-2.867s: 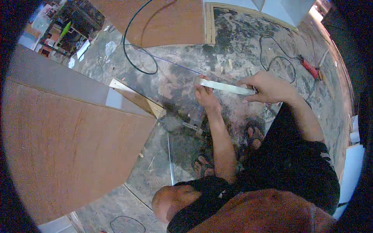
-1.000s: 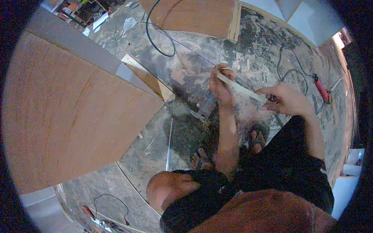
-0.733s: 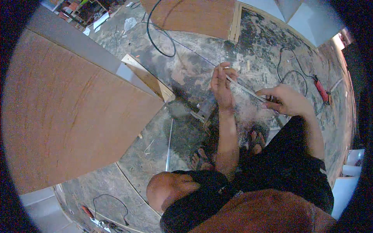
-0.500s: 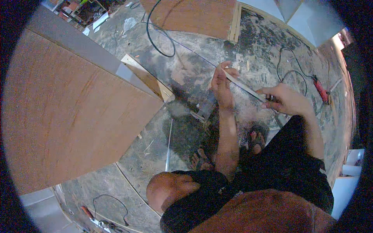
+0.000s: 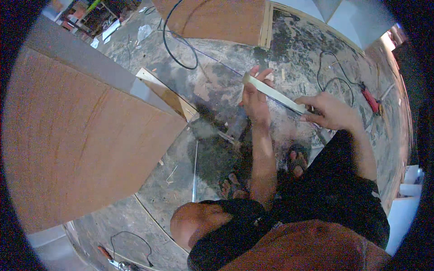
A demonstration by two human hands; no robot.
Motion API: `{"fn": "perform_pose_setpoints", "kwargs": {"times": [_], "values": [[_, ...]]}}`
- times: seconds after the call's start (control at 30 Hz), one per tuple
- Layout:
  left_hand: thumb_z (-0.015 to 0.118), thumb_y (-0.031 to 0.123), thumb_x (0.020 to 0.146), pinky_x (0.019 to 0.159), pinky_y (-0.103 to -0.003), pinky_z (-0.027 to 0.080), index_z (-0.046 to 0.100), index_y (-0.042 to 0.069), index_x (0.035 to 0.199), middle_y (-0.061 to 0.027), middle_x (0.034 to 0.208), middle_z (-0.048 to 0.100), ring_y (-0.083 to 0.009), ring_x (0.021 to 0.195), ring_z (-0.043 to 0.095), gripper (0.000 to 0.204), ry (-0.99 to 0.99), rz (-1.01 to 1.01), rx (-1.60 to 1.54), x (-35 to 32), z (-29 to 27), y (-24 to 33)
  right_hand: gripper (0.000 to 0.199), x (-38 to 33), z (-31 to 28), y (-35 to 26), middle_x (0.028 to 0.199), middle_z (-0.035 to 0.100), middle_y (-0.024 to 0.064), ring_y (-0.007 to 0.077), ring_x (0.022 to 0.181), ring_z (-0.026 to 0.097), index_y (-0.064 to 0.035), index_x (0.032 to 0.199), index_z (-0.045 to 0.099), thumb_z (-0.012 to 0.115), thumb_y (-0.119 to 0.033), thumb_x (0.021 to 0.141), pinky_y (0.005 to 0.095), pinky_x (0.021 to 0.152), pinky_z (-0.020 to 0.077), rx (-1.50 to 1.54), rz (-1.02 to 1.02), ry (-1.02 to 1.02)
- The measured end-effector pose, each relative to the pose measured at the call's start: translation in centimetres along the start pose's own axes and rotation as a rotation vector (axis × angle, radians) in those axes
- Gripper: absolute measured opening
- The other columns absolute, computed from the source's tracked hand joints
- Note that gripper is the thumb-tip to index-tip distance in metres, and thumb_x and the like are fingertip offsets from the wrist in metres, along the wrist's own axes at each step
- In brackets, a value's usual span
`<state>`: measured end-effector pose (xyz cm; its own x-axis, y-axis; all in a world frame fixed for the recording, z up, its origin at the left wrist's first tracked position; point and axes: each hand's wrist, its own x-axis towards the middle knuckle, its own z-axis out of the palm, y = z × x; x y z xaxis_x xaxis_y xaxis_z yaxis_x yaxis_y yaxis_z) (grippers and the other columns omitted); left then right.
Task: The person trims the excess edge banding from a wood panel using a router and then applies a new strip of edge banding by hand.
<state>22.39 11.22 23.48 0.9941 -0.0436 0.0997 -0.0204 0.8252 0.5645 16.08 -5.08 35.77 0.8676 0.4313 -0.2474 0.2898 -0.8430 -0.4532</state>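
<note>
Near the picture's centre, slightly toward 1 o'clock, the person holds a pale flat strip (image 5: 274, 94) in both hands above a rough, paint-stained concrete floor (image 5: 217, 86). Left hand (image 5: 255, 101) is closed around the strip's upper end, fingers wrapped over it and thumb side up. Right hand (image 5: 329, 111) pinches the lower end at about 3 o'clock of the left hand, fingers curled tight on it. Strip runs slantwise, from its high end at 11 o'clock down to 4 o'clock, clear of the floor.

Below the hands, 2 sandalled feet (image 5: 296, 162) stand on the floor, and the person's bare knee (image 5: 192, 223) shows at 6 o'clock beside dark shorts.

At 9 o'clock a large brown plywood panel (image 5: 86, 149) fills the left side of the view, with a grey edge along its top. A smaller board with a pale wooden edge (image 5: 169, 92) pokes out from its corner toward the hands. Another brown panel (image 5: 217, 20) lies at 12 o'clock, a black cable (image 5: 174, 54) looping over the floor just before it. At 2 o'clock a red-handled tool (image 5: 370, 97) lies on the floor with a dark cord (image 5: 332, 81) curled near it, well apart from the hands. A thin metal rod (image 5: 195, 171) lies on the floor at 7 o'clock of the left hand.
</note>
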Motion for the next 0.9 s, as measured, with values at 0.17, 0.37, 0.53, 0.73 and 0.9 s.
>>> {"fn": "perform_pose_setpoints", "kwargs": {"times": [0.17, 0.37, 0.53, 0.73, 0.9], "values": [[0.041, 0.045, 0.096, 0.083, -0.030, 0.045, 0.038, 0.002, 0.133, -0.0173, 0.125, 0.054, -0.0161, 0.085, 0.056, 0.057, -0.030, -0.013, -0.244, 0.2, -0.3, -0.3, 0.040, 0.2, -0.6, -0.8, 0.076, 0.061, 0.0207, 0.0389, 0.071, 0.059, -0.0060, 0.118, 0.055, 0.063, -0.023, 0.083, 0.0454, 0.063, 0.0441, 0.024, 0.009, -0.015], [0.045, 0.045, 0.094, 0.088, -0.034, 0.043, 0.034, 0.003, 0.135, -0.0158, 0.125, 0.053, -0.0181, 0.091, 0.054, 0.059, 0.005, -0.026, -0.329, 0.3, -0.8, -1.0, 0.041, 0.1, 0.0, 0.0, 0.075, 0.060, 0.0198, 0.0379, 0.070, 0.059, -0.0051, 0.117, 0.055, 0.064, -0.026, 0.083, 0.0434, 0.062, 0.0433, 0.021, -0.049, 0.091], [0.048, 0.044, 0.093, 0.087, -0.035, 0.043, 0.031, 0.006, 0.136, -0.0125, 0.123, 0.052, -0.0187, 0.097, 0.052, 0.060, -0.030, -0.017, -0.393, 0.3, -0.7, -0.8, 0.043, 0.1, -0.4, -0.6, 0.075, 0.060, 0.0180, 0.0350, 0.069, 0.059, -0.0046, 0.116, 0.056, 0.066, -0.028, 0.082, 0.0420, 0.062, 0.0433, 0.071, -0.041, 0.147], [0.053, 0.042, 0.091, 0.087, -0.037, 0.042, 0.036, 0.012, 0.132, -0.0116, 0.123, 0.053, -0.0199, 0.097, 0.053, 0.053, 0.052, -0.018, -0.458, 0.5, -1.1, -0.7, 0.044, 0.8, -0.4, -1.0, 0.080, 0.061, 0.0179, 0.0341, 0.067, 0.058, -0.0039, 0.117, 0.056, 0.066, -0.027, 0.082, 0.0408, 0.061, 0.0437, 0.043, -0.075, 0.150], [0.053, 0.042, 0.091, 0.090, -0.040, 0.040, 0.039, 0.015, 0.127, -0.0111, 0.123, 0.053, -0.0214, 0.101, 0.052, 0.047, 0.001, -0.038, -0.552, 0.2, -1.2, -0.5, 0.046, 0.4, -0.5, -2.1, 0.093, 0.063, 0.0183, 0.0326, 0.081, 0.060, -0.0030, 0.117, 0.055, 0.070, -0.023, 0.079, 0.0379, 0.070, 0.0456, 0.090, 0.013, 0.119]]}}
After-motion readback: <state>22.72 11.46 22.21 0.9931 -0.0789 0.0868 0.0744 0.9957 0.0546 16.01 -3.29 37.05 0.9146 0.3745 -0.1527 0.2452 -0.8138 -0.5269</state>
